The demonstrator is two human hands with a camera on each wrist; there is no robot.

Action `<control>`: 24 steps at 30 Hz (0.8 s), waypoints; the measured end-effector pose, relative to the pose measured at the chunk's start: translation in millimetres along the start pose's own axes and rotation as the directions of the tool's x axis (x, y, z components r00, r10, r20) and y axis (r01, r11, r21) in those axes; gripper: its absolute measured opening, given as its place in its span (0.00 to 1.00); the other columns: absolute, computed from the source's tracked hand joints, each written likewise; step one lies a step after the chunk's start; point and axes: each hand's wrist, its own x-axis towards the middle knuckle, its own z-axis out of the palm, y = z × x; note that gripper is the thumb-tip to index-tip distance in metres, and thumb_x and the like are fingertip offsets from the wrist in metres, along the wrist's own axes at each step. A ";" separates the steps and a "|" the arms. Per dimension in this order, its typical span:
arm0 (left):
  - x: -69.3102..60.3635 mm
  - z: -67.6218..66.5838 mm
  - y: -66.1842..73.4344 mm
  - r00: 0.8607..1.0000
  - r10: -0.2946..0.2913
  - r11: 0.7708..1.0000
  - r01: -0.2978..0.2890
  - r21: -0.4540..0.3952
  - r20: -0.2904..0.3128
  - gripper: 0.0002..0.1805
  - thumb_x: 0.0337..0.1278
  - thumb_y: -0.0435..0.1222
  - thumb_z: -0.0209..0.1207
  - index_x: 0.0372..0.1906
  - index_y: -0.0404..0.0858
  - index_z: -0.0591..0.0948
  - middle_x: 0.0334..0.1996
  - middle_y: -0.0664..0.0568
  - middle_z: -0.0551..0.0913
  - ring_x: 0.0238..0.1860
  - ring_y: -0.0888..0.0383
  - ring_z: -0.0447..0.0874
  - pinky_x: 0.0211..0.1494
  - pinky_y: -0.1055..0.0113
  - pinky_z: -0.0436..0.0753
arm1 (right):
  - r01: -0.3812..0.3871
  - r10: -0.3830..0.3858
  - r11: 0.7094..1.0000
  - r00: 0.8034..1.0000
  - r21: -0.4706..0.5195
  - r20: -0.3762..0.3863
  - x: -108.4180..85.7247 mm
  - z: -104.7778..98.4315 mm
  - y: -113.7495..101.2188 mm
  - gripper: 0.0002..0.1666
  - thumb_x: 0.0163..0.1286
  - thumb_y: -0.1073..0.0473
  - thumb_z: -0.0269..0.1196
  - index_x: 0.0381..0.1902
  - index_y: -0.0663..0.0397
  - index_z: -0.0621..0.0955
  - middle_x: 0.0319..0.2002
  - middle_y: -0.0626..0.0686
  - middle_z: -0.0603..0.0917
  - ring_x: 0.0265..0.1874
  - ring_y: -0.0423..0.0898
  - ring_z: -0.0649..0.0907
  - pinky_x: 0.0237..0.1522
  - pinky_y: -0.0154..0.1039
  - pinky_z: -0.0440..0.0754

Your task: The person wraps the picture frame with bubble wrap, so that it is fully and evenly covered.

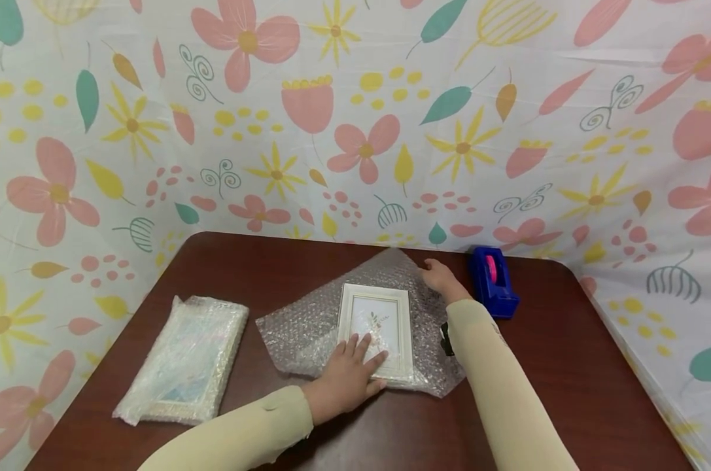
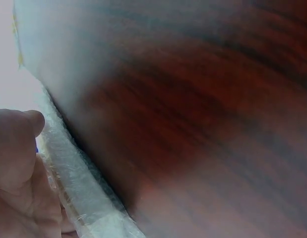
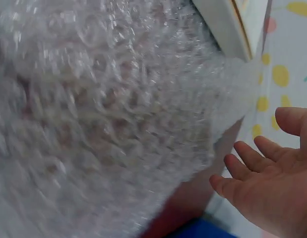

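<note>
A white picture frame [image 1: 377, 327] with a small floral print lies face up on a spread sheet of bubble wrap [image 1: 299, 337]. My left hand [image 1: 340, 383] rests on the frame's lower left part, fingers spread over the print. In the left wrist view, that hand [image 2: 14, 168] is cut off beside the bubble-wrapped edge [image 2: 76, 173]. My right hand [image 1: 440, 278] is by the far right part of the sheet. The right wrist view has this hand [image 3: 272, 178] with fingers apart and nothing between them, beside the wrap [image 3: 108, 114].
To the left lies another picture frame [image 1: 193, 356] wrapped in bubble wrap. A blue tape dispenser [image 1: 496, 288] with pink inside stands at the back right of the brown table [image 1: 261, 261]. A small black object [image 1: 447, 340] shows beside my right sleeve. Flower-patterned cloth [image 1: 355, 85] hangs behind.
</note>
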 end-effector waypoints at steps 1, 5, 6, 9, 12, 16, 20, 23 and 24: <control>0.1 -0.2 -0.4 1.000 -0.003 1.000 0.003 0.001 0.000 0.32 0.76 0.62 0.43 0.78 0.61 0.65 0.79 0.45 0.66 0.78 0.44 0.67 0.77 0.53 0.71 | -0.009 0.009 1.000 1.000 0.011 0.008 1.3 1.2 2.3 0.39 0.84 0.51 0.41 0.82 0.67 0.46 0.81 0.71 0.49 0.80 0.68 0.53 0.80 0.62 0.57; 0.3 0.5 -0.7 1.000 -0.007 1.000 0.007 0.004 -0.004 0.32 0.75 0.62 0.43 0.78 0.61 0.65 0.79 0.45 0.66 0.77 0.44 0.67 0.77 0.53 0.71 | -0.023 0.023 1.000 0.999 0.011 0.043 3.2 7.4 10.1 0.42 0.85 0.48 0.38 0.82 0.65 0.39 0.82 0.71 0.43 0.81 0.69 0.47 0.82 0.64 0.51; 0.2 0.4 -0.6 1.000 -0.005 1.000 0.005 0.005 -0.004 0.32 0.75 0.62 0.43 0.78 0.61 0.65 0.79 0.46 0.66 0.78 0.44 0.67 0.77 0.53 0.71 | -0.017 0.017 1.000 0.999 -0.002 0.047 3.2 8.9 11.4 0.42 0.85 0.48 0.38 0.82 0.65 0.38 0.82 0.72 0.42 0.81 0.70 0.47 0.82 0.64 0.51; 0.4 0.4 -0.2 1.000 -0.003 1.000 0.003 0.001 -0.002 0.32 0.76 0.62 0.42 0.78 0.61 0.64 0.79 0.46 0.65 0.78 0.44 0.67 0.78 0.53 0.71 | 0.017 -0.016 1.000 0.999 -0.025 0.046 4.5 13.0 11.9 0.40 0.85 0.49 0.37 0.82 0.65 0.40 0.81 0.72 0.45 0.81 0.70 0.49 0.81 0.64 0.52; 0.5 0.2 0.3 1.000 -0.011 1.000 0.011 -0.002 0.000 0.32 0.76 0.62 0.43 0.78 0.61 0.64 0.79 0.46 0.65 0.78 0.45 0.66 0.78 0.53 0.71 | 0.060 -0.060 0.998 0.998 -0.003 0.025 9.6 16.1 8.8 0.39 0.85 0.50 0.39 0.82 0.65 0.44 0.81 0.71 0.51 0.80 0.69 0.54 0.80 0.64 0.57; 1.1 0.7 0.5 1.000 -0.016 1.000 0.016 -0.015 0.003 0.32 0.76 0.62 0.43 0.79 0.61 0.64 0.80 0.46 0.64 0.79 0.45 0.65 0.78 0.52 0.70 | 0.071 -0.071 0.995 0.997 0.073 -0.008 15.3 15.9 0.7 0.39 0.84 0.52 0.44 0.82 0.65 0.47 0.79 0.71 0.57 0.78 0.68 0.60 0.78 0.62 0.63; 1.7 1.9 1.0 1.000 -0.005 0.999 0.006 -0.040 0.006 0.32 0.76 0.62 0.43 0.78 0.60 0.64 0.80 0.45 0.64 0.79 0.43 0.65 0.78 0.51 0.70 | 0.077 -0.073 0.993 0.996 0.094 -0.045 15.0 12.6 -8.8 0.39 0.82 0.51 0.49 0.81 0.64 0.53 0.78 0.71 0.59 0.77 0.68 0.63 0.75 0.62 0.67; 1.8 1.9 0.9 1.000 -0.004 0.999 0.004 -0.032 0.008 0.32 0.76 0.61 0.44 0.79 0.60 0.64 0.79 0.45 0.64 0.79 0.43 0.65 0.78 0.51 0.70 | 0.116 -0.105 0.984 0.991 0.138 -0.082 13.4 10.1 -18.6 0.38 0.81 0.51 0.53 0.80 0.61 0.57 0.78 0.69 0.61 0.75 0.67 0.67 0.74 0.62 0.70; 1.9 1.7 0.8 1.000 -0.007 1.000 0.007 -0.024 0.010 0.32 0.76 0.61 0.43 0.79 0.60 0.64 0.79 0.45 0.64 0.78 0.43 0.65 0.78 0.51 0.70 | 0.130 -0.115 0.979 0.989 0.159 -0.097 12.8 9.5 -22.7 0.36 0.80 0.52 0.54 0.79 0.61 0.61 0.77 0.68 0.64 0.74 0.67 0.69 0.72 0.62 0.71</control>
